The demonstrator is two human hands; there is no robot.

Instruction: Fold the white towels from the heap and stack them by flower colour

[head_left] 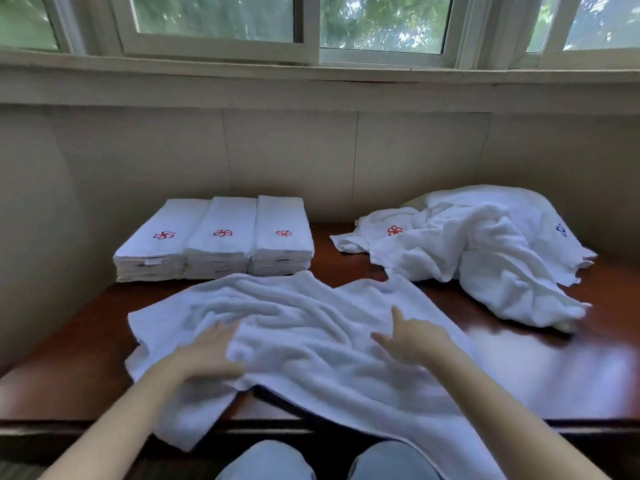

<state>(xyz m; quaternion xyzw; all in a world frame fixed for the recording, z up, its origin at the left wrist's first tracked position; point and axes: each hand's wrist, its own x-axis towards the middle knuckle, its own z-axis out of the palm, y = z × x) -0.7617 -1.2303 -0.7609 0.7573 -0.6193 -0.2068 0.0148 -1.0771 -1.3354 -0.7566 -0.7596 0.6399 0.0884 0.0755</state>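
You sit at a dark red-brown table (571,358) set against a pale wall under a row of windows (214,19). In the head view, a white towel (311,327) lies spread and rumpled before you, its near edge hanging off the table front. Your left hand (207,351) rests flat on it, fingers straight and together; your right hand (412,337) hovers or touches with fingers loosely apart, holding nothing. Three folded stacks (214,237) with red flowers sit far left; the heap (485,244) lies far right. The towel looks soft, limp and light, so take it by two corners and smooth it before folding.
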